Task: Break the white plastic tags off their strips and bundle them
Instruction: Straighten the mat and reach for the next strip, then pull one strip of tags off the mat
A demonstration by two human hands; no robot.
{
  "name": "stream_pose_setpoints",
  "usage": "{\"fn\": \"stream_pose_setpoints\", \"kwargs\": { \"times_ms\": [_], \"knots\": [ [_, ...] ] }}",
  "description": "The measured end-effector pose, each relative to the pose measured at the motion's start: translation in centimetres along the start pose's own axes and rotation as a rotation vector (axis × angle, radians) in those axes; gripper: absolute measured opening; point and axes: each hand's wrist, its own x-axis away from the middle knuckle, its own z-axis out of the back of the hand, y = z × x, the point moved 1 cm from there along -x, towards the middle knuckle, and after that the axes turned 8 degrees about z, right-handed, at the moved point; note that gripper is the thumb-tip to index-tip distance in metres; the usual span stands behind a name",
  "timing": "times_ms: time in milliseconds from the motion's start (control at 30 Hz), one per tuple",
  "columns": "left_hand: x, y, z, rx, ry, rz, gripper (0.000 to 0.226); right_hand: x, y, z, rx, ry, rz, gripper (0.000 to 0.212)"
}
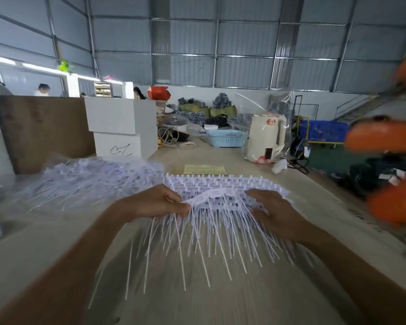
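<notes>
A wide sheaf of white plastic tags on their strips lies across the wooden table in front of me, thin tails fanning toward me. My left hand pinches the left end of the top strip between thumb and fingers. My right hand grips the right end of the sheaf, fingers curled into the tags. A big loose heap of more white tags in clear plastic sits to the left of my hands.
Behind the heap stand a brown cardboard box and two stacked white boxes. Farther back are a yellow paper, a blue basket and a cream kettle. Blurred orange shapes fill the right edge.
</notes>
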Motion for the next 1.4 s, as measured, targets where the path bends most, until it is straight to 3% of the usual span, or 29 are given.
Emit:
{"fn": "stream_pose_setpoints", "kwargs": {
  "times_ms": [67, 200, 333, 400, 467, 600, 667, 767, 867, 933, 1033, 1133, 1300, 1400],
  "knots": [
    [-0.3, -0.2, -0.4, -0.011, 0.049, -0.054, 0.039, -1.2, -0.5, 0.2, 0.053, 0.01, 0.075, 0.05],
    [0.0, -0.4, -0.7, 0.086, 0.135, -0.128, 0.042, -3.2, -2.2, 0.0, -0.078, -0.088, 0.12, 0.044],
    [0.7, -0.6, 0.8, 0.33, 0.301, -0.135, 0.068, -3.6, -3.9, 2.5, -0.215, 0.099, 0.213, 0.016],
    [1.0, -1.0, 1.8, 0.412, 0.396, -0.133, 0.071, -2.9, -4.2, 5.2, -0.333, 0.139, 0.154, 0.015],
    [1.2, -1.3, 1.9, 0.409, 0.392, -0.149, 0.066, -1.7, -3.8, 7.5, -0.401, 0.085, 0.1, 0.014],
    [0.4, -1.2, 0.3, -0.059, 0.384, -0.164, 0.047, 0.9, -2.0, 7.3, -0.403, -0.096, 0.002, 0.012],
    [-0.2, -0.5, -0.4, -0.29, 0.443, -0.157, 0.033, 2.2, -1.2, 5.7, -0.505, -0.08, -0.02, 0.014],
    [-0.5, 2.2, -2.3, -0.231, 0.476, -0.271, 0.011, 3.5, -1.0, 3.7, -0.728, -0.046, -0.049, 0.02],
    [-0.9, 6.0, -5.3, -0.214, 0.375, -0.366, 0.03, 3.6, -1.9, 2.6, -0.877, -0.096, -0.042, 0.029],
    [-1.4, 7.9, -7.4, -0.304, 0.304, -0.386, 0.034, 3.5, -2.6, 2.4, -0.933, -0.03, -0.004, 0.031],
    [-1.9, 9.1, -9.0, -0.337, 0.351, -0.424, 0.028, 3.7, -2.8, 2.2, -0.994, 0.149, -0.034, 0.026],
    [-1.8, 9.0, -9.8, -0.368, 0.393, -0.499, 0.029, 3.8, -2.1, 1.9, -1.136, 0.243, -0.191, 0.02],
    [-1.0, 8.0, -11.2, -0.511, 0.559, -0.529, 0.032, 4.2, -2.7, 1.3, -1.187, 0.095, -0.364, 0.014],
    [-0.2, 8.1, -11.8, -0.569, 0.558, -0.54, 0.034, 4.7, -3.0, 1.5, -1.046, 0.051, -0.34, 0.017]
  ]
}}
